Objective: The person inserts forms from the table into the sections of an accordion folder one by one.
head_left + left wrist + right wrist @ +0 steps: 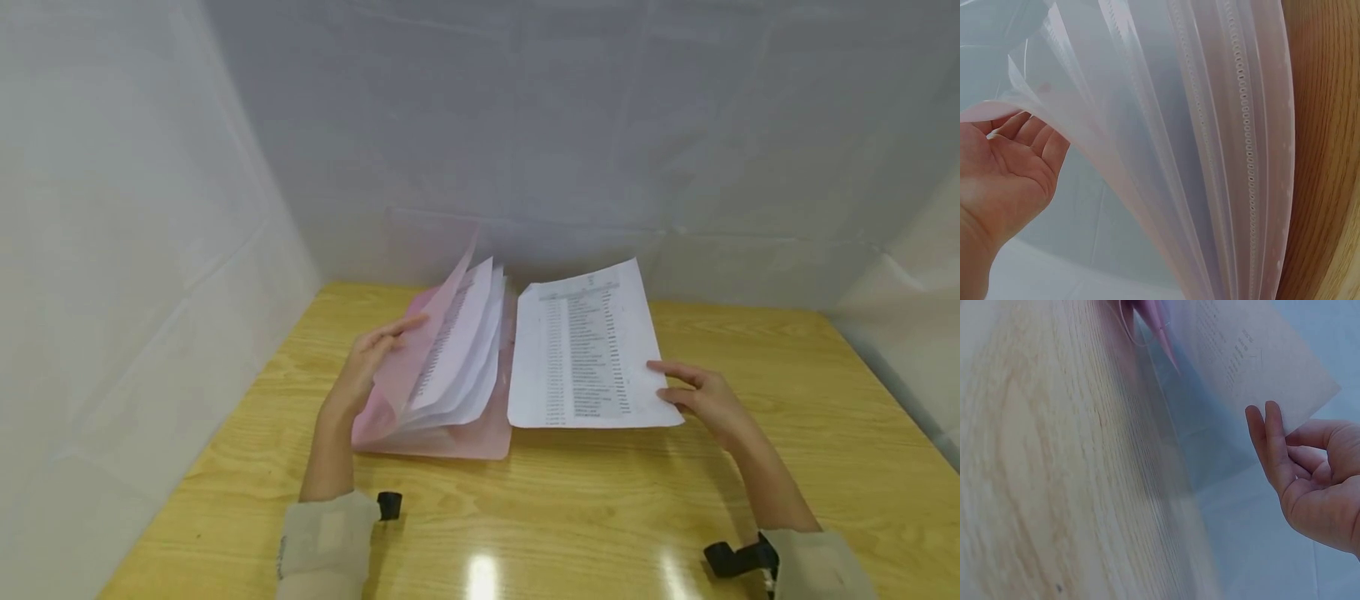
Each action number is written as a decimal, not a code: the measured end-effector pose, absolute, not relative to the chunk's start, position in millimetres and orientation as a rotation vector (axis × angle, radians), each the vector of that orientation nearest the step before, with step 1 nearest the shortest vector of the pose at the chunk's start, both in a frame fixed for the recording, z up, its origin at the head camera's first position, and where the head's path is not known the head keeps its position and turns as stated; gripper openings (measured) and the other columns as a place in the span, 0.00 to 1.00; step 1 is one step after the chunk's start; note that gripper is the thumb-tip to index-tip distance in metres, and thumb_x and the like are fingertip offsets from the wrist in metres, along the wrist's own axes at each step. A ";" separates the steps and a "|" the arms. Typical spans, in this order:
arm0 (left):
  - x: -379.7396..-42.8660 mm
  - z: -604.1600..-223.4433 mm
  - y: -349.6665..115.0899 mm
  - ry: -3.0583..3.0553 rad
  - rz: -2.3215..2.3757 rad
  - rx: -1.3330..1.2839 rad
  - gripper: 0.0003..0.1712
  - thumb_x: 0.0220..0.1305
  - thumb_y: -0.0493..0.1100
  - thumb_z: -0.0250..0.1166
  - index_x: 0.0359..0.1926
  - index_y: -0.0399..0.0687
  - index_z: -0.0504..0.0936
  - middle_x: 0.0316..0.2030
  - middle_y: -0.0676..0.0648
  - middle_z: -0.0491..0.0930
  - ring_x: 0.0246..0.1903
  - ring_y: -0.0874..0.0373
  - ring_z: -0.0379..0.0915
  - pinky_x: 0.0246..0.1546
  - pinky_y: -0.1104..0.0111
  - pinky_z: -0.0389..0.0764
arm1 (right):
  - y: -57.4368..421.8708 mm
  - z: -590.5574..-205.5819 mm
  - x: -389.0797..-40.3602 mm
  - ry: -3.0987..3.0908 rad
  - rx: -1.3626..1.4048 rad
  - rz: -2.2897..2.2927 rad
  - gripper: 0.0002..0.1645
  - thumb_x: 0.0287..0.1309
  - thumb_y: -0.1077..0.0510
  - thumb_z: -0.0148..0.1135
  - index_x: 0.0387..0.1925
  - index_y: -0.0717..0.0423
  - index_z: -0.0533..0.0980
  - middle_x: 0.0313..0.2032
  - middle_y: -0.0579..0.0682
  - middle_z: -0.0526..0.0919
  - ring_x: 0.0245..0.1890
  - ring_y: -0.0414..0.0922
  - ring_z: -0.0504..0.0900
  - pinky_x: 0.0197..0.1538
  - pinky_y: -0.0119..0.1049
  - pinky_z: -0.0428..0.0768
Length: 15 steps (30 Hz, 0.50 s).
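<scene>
A pink translucent folder (472,442) with clear inner pockets lies opened on the table, several printed pages fanned up inside it. My left hand (367,358) holds its raised front cover (412,358) by the outer edge. Seen from the left wrist, the fingers of that hand (1013,169) bend behind the cover, beside the fanned pockets (1210,156). To the right of the folder, a white sheet (585,350) printed with a list in columns is held up at a tilt. My right hand (708,404) pinches its right edge; in the right wrist view, the hand (1316,481) grips near a corner of the sheet (1266,369).
The wooden table (600,508) extends in front of and beside the folder. Pale sheeting (585,125) hangs behind it, with more on both sides. Black wrist mounts (731,558) stick out from the sleeves.
</scene>
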<state>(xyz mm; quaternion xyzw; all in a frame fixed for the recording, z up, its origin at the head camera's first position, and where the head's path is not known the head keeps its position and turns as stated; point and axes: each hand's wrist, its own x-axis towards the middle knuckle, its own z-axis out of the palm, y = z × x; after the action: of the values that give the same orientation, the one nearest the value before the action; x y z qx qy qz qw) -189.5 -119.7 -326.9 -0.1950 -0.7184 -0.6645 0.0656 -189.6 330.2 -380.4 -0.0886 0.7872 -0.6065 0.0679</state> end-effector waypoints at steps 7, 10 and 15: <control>-181.0 -333.9 -117.5 -2.154 -1.999 -0.563 0.22 0.64 0.31 0.43 0.56 0.28 0.71 0.57 0.42 0.70 0.63 0.57 0.53 0.60 0.60 0.49 | 328.7 -381.5 -192.4 2.373 -0.278 -1.798 0.31 0.60 0.62 0.56 0.64 0.66 0.60 0.55 0.69 0.68 0.41 0.42 0.78 0.41 0.34 0.76; -177.8 -337.2 -116.8 -2.151 -1.994 -0.548 0.22 0.64 0.32 0.44 0.57 0.28 0.71 0.58 0.41 0.70 0.62 0.58 0.54 0.60 0.60 0.48 | 329.5 -381.3 -192.9 2.371 -0.275 -1.800 0.31 0.60 0.62 0.55 0.64 0.66 0.60 0.56 0.69 0.67 0.41 0.41 0.78 0.41 0.34 0.76; -172.5 -341.6 -115.5 -2.125 -1.984 -0.556 0.22 0.64 0.31 0.44 0.56 0.28 0.71 0.57 0.41 0.70 0.62 0.57 0.54 0.60 0.60 0.49 | 332.2 -380.2 -192.4 2.380 -0.263 -1.796 0.32 0.61 0.61 0.55 0.64 0.66 0.60 0.59 0.69 0.63 0.41 0.39 0.78 0.42 0.33 0.75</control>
<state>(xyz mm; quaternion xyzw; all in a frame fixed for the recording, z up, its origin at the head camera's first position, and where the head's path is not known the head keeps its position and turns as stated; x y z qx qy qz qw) -172.5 -115.5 -341.6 -0.1871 -0.7150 -0.6675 0.0905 -192.4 332.2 -380.2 -0.0876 0.7930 -0.5983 0.0741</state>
